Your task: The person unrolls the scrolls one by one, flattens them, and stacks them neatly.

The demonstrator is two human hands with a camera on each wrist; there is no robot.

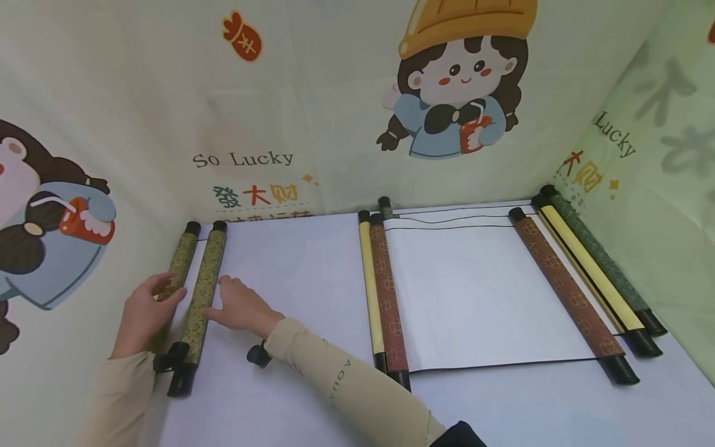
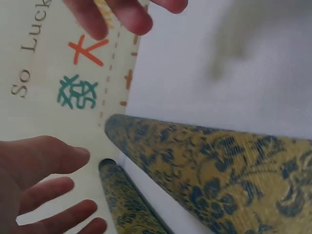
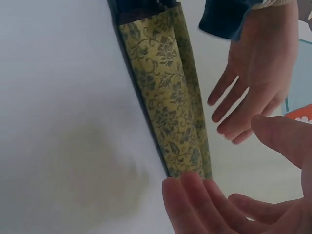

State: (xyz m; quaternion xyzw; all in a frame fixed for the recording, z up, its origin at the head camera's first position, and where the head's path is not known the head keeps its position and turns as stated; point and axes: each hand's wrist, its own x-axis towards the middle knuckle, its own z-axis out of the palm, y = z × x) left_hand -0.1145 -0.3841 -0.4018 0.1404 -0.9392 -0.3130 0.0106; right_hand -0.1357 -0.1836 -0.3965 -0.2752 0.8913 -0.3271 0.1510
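Two gold scroll rollers with a dark floral pattern and black end caps lie side by side at the table's left: a left roller [image 1: 180, 261] and a right roller [image 1: 203, 292]. A strip of white shows between them. My left hand [image 1: 146, 313] is over the left roller; its fingers [image 2: 58, 187] look spread and loose in the left wrist view. To the right of the right roller is my right hand [image 1: 246, 304], its fingers [image 3: 197, 195] relaxed and slightly bent. Whether either hand touches a roller I cannot tell.
On the right, brown-rollered [image 1: 564, 285], yellow [image 1: 592, 267] and green [image 1: 598, 248] scrolls lie layered, the brown one unrolled on top with white paper [image 1: 480, 292]. A cartoon-printed cloth wall [image 1: 335, 112] encloses the white table [image 1: 301, 267] at the back and sides.
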